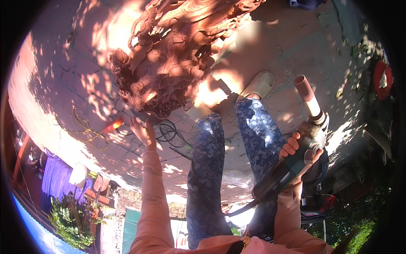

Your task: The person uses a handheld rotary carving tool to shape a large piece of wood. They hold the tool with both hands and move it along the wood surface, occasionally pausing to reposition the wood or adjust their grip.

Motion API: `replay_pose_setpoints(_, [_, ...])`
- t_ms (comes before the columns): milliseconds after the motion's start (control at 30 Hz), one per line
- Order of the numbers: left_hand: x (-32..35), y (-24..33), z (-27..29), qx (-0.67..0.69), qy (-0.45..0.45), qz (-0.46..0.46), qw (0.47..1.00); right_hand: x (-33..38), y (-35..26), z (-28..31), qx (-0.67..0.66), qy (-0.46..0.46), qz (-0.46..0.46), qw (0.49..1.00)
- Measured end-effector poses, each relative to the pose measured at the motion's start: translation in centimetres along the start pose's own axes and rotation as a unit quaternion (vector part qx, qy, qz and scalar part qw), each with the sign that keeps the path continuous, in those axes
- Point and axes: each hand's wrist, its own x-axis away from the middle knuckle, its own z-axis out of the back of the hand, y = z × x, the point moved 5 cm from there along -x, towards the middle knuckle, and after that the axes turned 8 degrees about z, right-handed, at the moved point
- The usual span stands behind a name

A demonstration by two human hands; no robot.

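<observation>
A large reddish-brown wood carving (169,70), cut with dense curls and rounded forms, takes up the top centre. My left hand (144,132) is at its lower edge, fingers extended and apart; whether the fingertips touch the wood is hard to tell. In my right hand (299,154) is a dark handheld power sander (275,181), gripped around its body. A reddish-brown and white cylinder (308,95) sticks out from the sander's front, pointing up and away from the carving. The sander's cable trails from its rear, across my right leg.
Black cable (171,133) lies coiled on the paved floor (270,55) below the carving. Left of it are a red-orange object (113,125) and a yellow cord (86,133). A red round item (382,80) is at far right. My shoe (259,84) stands near the carving.
</observation>
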Motion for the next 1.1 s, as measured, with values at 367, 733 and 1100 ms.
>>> replay_pose_setpoints(367, [4.6, 21.0, 1.7, -0.072, -0.005, 0.012, 0.997, -1.2, 0.6, 0.0, 0.048, 0.042, 0.002, 0.998])
replay_pose_setpoints(733, [10.6, 11.1, -3.7, 0.470, -0.044, 0.553, 0.687, -1.4, 1.0, 0.2, 0.024, 0.061, 0.000, 0.998])
replay_pose_setpoints(1100, [7.2, 9.9, -7.1, 0.801, -0.026, 0.538, 0.262, -1.4, 3.2, 0.5, -0.025, 0.039, -0.037, 0.998])
